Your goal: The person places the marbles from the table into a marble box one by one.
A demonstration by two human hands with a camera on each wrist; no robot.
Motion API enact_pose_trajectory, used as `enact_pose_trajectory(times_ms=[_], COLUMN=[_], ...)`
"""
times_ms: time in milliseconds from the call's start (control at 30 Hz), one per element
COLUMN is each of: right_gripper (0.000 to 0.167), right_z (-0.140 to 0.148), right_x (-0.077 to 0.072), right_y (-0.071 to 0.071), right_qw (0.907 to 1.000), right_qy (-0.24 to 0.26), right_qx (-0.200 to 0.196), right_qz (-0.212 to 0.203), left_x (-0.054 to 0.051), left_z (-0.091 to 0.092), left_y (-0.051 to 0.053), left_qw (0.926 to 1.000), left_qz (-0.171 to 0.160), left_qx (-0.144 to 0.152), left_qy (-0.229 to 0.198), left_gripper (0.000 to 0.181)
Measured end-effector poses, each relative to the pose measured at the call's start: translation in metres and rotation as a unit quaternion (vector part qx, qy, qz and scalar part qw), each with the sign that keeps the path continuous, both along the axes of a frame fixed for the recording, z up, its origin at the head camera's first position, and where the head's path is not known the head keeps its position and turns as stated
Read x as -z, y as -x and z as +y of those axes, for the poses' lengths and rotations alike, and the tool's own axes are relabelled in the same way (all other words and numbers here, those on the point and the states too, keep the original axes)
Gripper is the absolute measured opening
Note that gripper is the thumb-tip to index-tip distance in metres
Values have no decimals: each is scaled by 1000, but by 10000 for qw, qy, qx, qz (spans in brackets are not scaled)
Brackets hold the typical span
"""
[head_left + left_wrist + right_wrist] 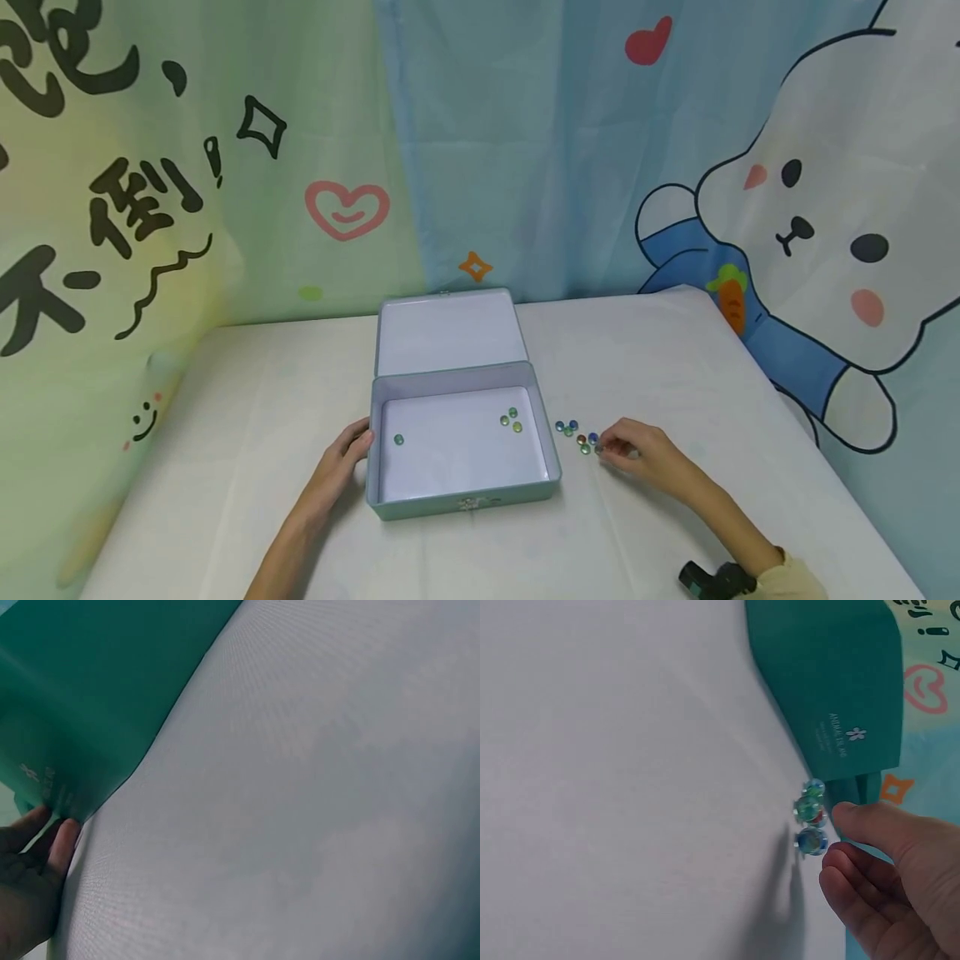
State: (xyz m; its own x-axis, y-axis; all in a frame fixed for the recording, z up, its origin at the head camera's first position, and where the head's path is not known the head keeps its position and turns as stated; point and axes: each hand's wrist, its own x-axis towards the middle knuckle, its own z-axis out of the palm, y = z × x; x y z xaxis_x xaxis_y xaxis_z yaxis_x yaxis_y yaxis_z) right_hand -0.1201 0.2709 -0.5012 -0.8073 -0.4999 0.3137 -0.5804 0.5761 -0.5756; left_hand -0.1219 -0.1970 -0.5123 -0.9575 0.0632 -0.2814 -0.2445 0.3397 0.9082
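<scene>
A shallow green tin box with a pale inside stands on the table, its lid tipped back. One glass marble lies at the left inside it; three more marbles sit together at the right. Fingers of my left hand rest against the box's left wall; the left wrist view shows them touching near a lower corner. To the right of the box lies a small cluster of colored marbles. My right hand is beside this cluster, thumb and fingers apart, fingertips close to a marble.
A white cloth covers the table. Behind it hangs a printed curtain with a cartoon bear and hearts. A black device is on the right wrist near the sleeve.
</scene>
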Motion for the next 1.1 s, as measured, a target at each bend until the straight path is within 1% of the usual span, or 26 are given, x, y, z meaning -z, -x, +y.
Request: enact_pose_trajectory(times_ms=[133,267,433,567,733,933,1000,1100], right_gripper=[19,16,15,16,15,14,14,16], right_z=[0,1,0,-2,-7,-13,-14,-15], right_x=[5,6,7,9,9,9,9,9], right_y=[1,1,4,6,6,6,5,4], right_qw=[9999,9996,9992,9983,9954,9880,9870,9880], right_qy=[41,-22,-178,-377,-690,-1203,-1253,-1178], right_qx=[-83,-27,54,204,510,911,970,973], right_qz=[-72,-296,-342,-402,-420,-325,-269,-216], left_x=[-1,0,1,1,0,-1,-1,0], left_z=[0,0,0,0,0,-1,0,0], left_y=[0,0,0,0,0,-1,-1,-1], left_qw=[10000,10000,10000,10000,10000,9999,9999,10000], left_qz=[7,-23,-61,-8,1,14,4,22], left_qx=[-9,1,-2,8,21,52,52,50], left_qy=[-14,-47,-68,-55,-64,-96,-107,-77], left_gripper=[60,60,62,60,59,56,56,57])
